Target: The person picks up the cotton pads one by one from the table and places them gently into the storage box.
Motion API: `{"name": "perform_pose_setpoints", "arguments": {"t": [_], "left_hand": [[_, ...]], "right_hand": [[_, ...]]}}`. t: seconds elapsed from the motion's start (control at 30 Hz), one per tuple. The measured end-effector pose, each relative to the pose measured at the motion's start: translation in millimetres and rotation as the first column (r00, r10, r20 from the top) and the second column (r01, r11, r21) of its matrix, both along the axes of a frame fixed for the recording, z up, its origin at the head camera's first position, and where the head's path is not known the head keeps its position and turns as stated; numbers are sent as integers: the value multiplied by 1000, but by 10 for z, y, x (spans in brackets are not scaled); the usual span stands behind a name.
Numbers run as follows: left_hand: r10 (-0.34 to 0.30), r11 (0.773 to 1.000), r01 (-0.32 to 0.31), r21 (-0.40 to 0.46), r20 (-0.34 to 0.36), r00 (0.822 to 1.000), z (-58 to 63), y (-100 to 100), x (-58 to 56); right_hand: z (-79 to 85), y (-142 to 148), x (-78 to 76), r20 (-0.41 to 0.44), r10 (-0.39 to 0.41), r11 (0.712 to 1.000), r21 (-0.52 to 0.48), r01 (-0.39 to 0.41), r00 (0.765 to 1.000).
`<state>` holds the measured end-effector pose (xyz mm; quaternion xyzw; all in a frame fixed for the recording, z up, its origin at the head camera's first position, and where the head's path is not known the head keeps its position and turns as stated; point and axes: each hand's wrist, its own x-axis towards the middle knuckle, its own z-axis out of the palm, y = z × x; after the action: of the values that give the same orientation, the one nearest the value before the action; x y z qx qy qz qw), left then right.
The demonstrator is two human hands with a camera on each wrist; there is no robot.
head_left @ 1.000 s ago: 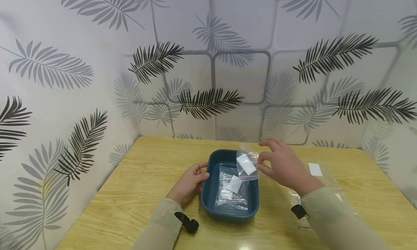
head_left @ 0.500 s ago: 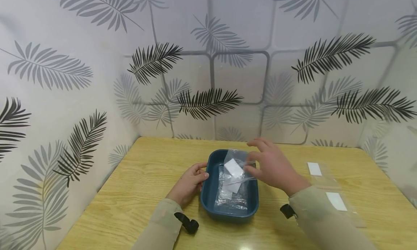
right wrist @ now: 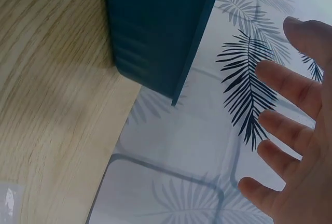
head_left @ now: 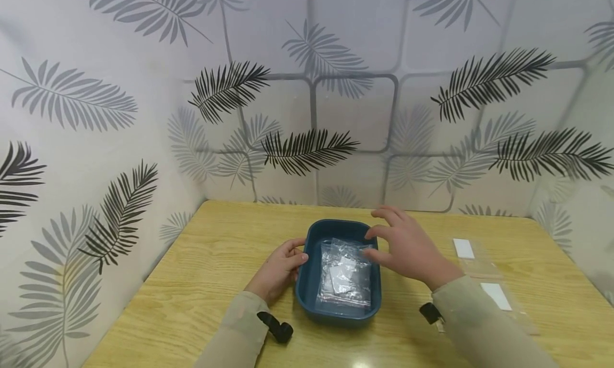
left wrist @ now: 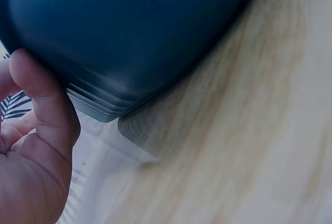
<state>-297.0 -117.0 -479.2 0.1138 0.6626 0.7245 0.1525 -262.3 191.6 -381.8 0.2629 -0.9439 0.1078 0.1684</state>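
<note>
A dark blue rectangular tub (head_left: 338,320) stands on the table, also filling the top of the left wrist view. My left hand (head_left: 280,266) grips its left side, the thumb (left wrist: 33,73) against the wall near the rim. Inside the tub lie overlapping clear plastic bags (head_left: 347,277) with white pieces in them; how many is unclear. My right hand (head_left: 408,245) hovers over the tub's right rim, fingers spread and holding nothing. In the right wrist view, the fingers (right wrist: 288,130) are apart from the tub's outer wall (right wrist: 150,37).
On the wooden table (head_left: 230,234), right of the tub, lie more clear bags with a white piece (head_left: 463,248) and another white piece (head_left: 497,296), partly hidden by my right sleeve (head_left: 479,309). A leaf-patterned wall (head_left: 336,112) rises behind the table.
My right hand has let go of a clear bag with white pieces, which now lies on the others in the tub. My left hand has stayed at the tub's side.
</note>
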Motion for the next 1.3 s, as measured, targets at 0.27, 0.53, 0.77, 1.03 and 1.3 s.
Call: {"name": "perform_pose_setpoints", "arguments": {"t": [0.27,0.53,0.77,1.03,1.3], "left_hand": [[5,1000,-5,-7,6,1000,-11,-6,1],[-1,1000,1,1,11,1000,-8,4,10],[-9,1000,9,-1,0,1000,-14,5,3],[-6,1000,7,6,-25,1000,-41,-7,-26],[-10,1000,11,13,-24,1000,-22,-8,-15]], "right_hand": [[-39,145,11,0,0,1000,1,0,1000],[-70,331,81,7,8,1000,6,-8,1000],[-104,538,196,10,29,1000,-6,-29,1000],[-172,752,279,60,8,1000,11,-9,998],[-240,975,377,83,6,1000,4,-6,997]]}}
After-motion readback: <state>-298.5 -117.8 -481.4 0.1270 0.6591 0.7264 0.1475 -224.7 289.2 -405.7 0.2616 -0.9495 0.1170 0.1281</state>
